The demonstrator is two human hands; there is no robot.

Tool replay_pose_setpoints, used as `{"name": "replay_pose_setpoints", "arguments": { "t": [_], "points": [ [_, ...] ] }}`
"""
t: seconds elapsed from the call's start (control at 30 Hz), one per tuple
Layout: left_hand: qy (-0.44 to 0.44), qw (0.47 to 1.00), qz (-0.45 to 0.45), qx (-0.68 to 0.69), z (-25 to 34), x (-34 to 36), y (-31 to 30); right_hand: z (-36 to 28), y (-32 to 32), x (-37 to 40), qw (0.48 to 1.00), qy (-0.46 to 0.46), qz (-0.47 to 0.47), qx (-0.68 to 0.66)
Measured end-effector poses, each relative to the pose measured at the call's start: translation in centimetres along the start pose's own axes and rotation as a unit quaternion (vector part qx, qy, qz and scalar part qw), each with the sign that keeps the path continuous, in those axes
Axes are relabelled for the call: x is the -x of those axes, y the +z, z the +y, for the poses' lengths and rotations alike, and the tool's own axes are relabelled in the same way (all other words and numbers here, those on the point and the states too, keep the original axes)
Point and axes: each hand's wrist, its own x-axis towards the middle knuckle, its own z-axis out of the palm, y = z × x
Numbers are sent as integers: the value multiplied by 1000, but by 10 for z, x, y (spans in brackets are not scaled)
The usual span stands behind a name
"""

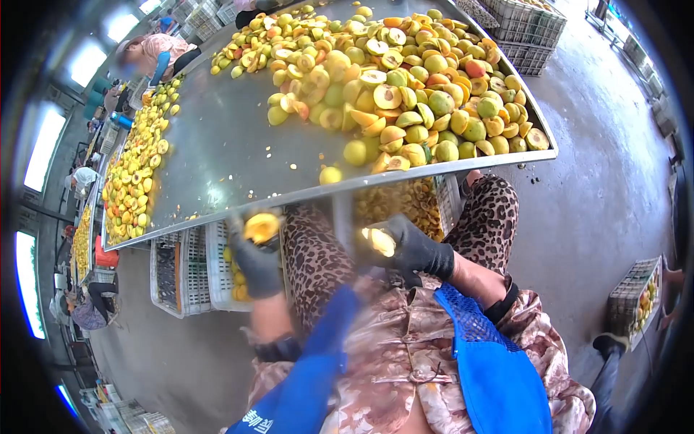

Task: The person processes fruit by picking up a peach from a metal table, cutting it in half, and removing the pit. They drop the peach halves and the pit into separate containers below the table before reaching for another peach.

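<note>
My left hand (254,262), in a dark glove, holds an orange-yellow fruit half (262,227) just below the front edge of the metal table (238,159). My right hand (412,249), gloved too, grips a pale yellow fruit piece (379,241) over my lap, apart from the left. On the table lies a large heap of halved and whole fruit (434,87), reaching to the right corner. A second band of fruit halves (137,173) runs along the left edge. Small pale bits are scattered on the metal between them.
Under the table are white crates (195,271) and a crate of fruit pieces (405,206). A person (155,54) works at the far left. Stacked crates (528,32) stand beyond the table. Another crate of fruit (636,300) is on the floor at right, near a person's leg.
</note>
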Motion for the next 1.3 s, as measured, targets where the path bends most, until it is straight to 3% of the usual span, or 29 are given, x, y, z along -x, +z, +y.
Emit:
{"name": "replay_pose_setpoints", "arguments": {
  "t": [0.07, 0.13, 0.17, 0.27, 0.33, 0.37, 0.43, 0.47, 0.5, 0.57, 0.6, 0.63, 0.67, 0.7, 0.73, 0.8, 0.87, 0.93, 0.97, 1.07, 1.13, 1.2, 1.3],
  "points": [
    [79, 942, 134, -296, 16, -4, -38, 21, 0, -2, 991, -24, 72, 111],
    [104, 913, 135, -369, 7, -19, -97, 61, 0, 5, 913, 61, 84, 394],
    [118, 897, 135, -403, 2, -27, -111, 68, -6, 16, 895, 186, 29, 404],
    [151, 879, 52, -450, -25, -51, -69, 92, -2, 41, 899, 141, -69, 408],
    [182, 852, -84, -484, -40, -63, -10, 65, -1, 35, 912, 157, -61, 374],
    [180, 874, -170, -419, -57, -76, 8, 51, -3, 33, 916, 165, -57, 361],
    [255, 787, -260, -499, -94, -100, 55, 39, -12, 37, 926, 86, -59, 364],
    [241, 778, -282, -507, -109, -102, 81, 36, -15, 40, 928, 48, -60, 364],
    [281, 715, -321, -553, -132, -110, 88, 36, -14, 42, 925, 65, -44, 372],
    [208, 700, -333, -597, -135, -116, 107, 39, -13, 46, 917, 101, -15, 385],
    [171, 689, -339, -617, -136, -117, 116, 35, -12, 45, 938, 114, 45, 324],
    [79, 789, -347, -500, -135, -128, 109, 29, -11, 43, 952, 125, 105, 260],
    [-22, 896, -354, -268, -134, -131, 98, 25, -13, 42, 957, 133, 167, 194],
    [-93, 919, -348, -162, -113, -113, 107, 25, -17, 43, 969, 115, 193, 100],
    [-169, 927, -331, -57, -92, -95, 111, 20, -19, 39, 966, 118, 209, 100],
    [-84, 914, -365, -153, -80, -65, 110, 3, -20, 25, 961, 134, 224, 90],
    [-128, 927, -341, -85, -75, -36, 110, 5, -17, 12, 964, 92, 223, 112],
    [-291, 913, -243, 149, -70, -9, 115, 17, -10, -2, 953, 61, 241, 172],
    [-274, 932, -193, 139, -67, 4, 124, 15, -7, -6, 952, 85, 252, 151],
    [-260, 942, -199, 78, -31, 37, 150, 21, -7, -9, 960, 74, 250, 106],
    [-86, 934, -321, -132, -31, 35, 150, 24, -7, -4, 956, 82, 255, 118],
    [-233, 920, -311, -45, -22, 36, 154, 26, -10, 6, 953, 87, 245, 155],
    [-170, 900, -379, -135, -47, 16, 124, 24, -15, 20, 946, 94, 223, 217]
  ]
}}
